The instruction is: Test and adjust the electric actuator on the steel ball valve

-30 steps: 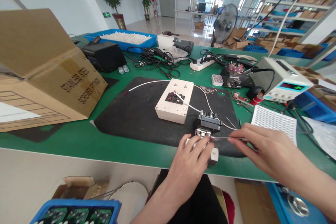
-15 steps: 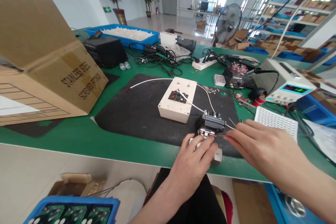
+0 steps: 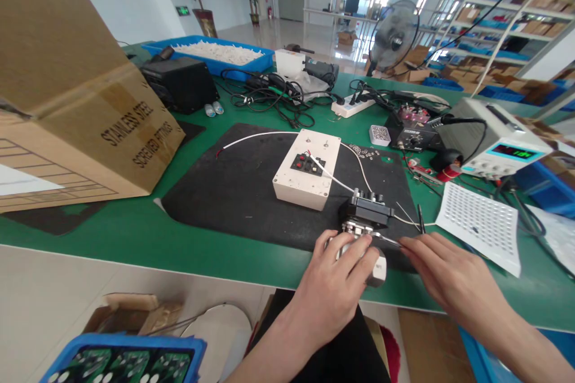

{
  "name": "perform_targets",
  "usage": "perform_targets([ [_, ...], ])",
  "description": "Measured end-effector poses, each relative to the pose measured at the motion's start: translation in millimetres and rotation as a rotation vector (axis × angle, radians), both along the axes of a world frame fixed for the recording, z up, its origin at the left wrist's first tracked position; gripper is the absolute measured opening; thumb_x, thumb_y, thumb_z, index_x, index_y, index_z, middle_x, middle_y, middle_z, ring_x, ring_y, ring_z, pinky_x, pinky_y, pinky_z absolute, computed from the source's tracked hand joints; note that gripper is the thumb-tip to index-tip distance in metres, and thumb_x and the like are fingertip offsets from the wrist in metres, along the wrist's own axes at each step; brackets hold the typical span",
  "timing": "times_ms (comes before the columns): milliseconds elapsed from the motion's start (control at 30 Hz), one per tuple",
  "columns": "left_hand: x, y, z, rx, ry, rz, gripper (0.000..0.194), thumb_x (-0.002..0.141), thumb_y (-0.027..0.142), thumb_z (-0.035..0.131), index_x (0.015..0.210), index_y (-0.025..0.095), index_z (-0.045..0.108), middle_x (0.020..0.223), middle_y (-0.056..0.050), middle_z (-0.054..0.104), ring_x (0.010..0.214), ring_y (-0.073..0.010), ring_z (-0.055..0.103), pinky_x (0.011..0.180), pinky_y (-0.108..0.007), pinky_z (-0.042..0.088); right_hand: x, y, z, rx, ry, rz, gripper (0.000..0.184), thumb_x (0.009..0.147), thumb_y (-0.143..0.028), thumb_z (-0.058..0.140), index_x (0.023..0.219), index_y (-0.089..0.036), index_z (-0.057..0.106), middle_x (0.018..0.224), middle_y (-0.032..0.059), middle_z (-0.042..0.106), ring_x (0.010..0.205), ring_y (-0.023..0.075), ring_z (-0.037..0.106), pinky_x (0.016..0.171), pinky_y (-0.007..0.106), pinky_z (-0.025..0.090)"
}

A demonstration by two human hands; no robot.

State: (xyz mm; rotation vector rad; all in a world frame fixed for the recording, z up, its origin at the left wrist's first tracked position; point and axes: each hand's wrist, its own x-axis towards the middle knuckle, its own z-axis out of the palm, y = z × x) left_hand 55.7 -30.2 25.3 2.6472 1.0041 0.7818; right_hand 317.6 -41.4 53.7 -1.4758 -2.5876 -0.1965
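Observation:
My left hand (image 3: 336, 284) lies curled over a small metal block (image 3: 376, 270) at the near edge of the black mat (image 3: 233, 191), fingertips touching the base of a black clamp fixture (image 3: 366, 215). My right hand (image 3: 449, 278) pinches thin metal tweezers (image 3: 386, 239), whose tip reaches the fixture's lower part. A white wire (image 3: 332, 181) runs from the fixture to a cream switch box (image 3: 308, 169) in the middle of the mat.
A large cardboard box (image 3: 72, 102) stands at the left. A white perforated tray (image 3: 478, 224) lies to the right, with a power supply (image 3: 498, 140) and soldering station (image 3: 411, 137) behind. A power strip (image 3: 353, 106) and cables lie farther back, and a blue bin (image 3: 121, 362) sits below the table edge.
My right hand has slid down and to the right, still with the tweezers at the fixture. The view has shifted slightly; my left hand stays on the block.

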Motion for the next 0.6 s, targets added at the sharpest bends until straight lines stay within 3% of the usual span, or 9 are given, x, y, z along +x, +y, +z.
perform_targets([
  [133,0,0,-2.5,0.021,0.005,-0.004,0.042,0.101,0.019,0.054,0.143,0.018,0.057,0.158,-0.005,0.051,0.134,-0.0285,0.045,0.118,-0.052,0.036,5,-10,24.1,0.025,0.003,-0.024,0.025,0.107,-0.024,0.052,0.130,-0.020,0.062,0.094,0.0053,0.065,0.082,0.0203,0.060,0.064,0.032,0.038],
  [367,1,0,-6.8,0.074,0.034,0.008,0.040,0.104,0.023,0.055,0.143,0.018,0.057,0.156,-0.006,0.053,0.135,-0.0283,0.046,0.118,-0.053,0.036,-19,-3,49.1,0.103,-0.181,0.046,0.020,0.100,-0.014,0.054,0.116,-0.019,0.064,0.089,0.0049,0.060,0.081,0.0233,0.056,0.064,0.036,0.031],
  [500,2,-1,-8.2,0.085,0.007,0.035,0.039,0.101,0.023,0.060,0.140,0.020,0.059,0.152,-0.005,0.056,0.133,-0.0270,0.048,0.118,-0.051,0.037,-18,1,40.3,0.082,-0.241,0.029,0.016,0.100,-0.011,0.050,0.090,-0.020,0.059,0.078,0.0042,0.055,0.072,0.0238,0.053,0.062,0.037,0.025],
  [600,3,0,-10.2,0.061,-0.048,0.046,0.043,0.098,0.022,0.065,0.140,0.021,0.059,0.148,-0.004,0.059,0.133,-0.0259,0.047,0.119,-0.050,0.037,-10,5,16.0,0.026,-0.189,0.008,0.017,0.106,-0.020,0.047,0.090,-0.021,0.055,0.074,0.0023,0.055,0.067,0.0218,0.054,0.059,0.036,0.022],
])
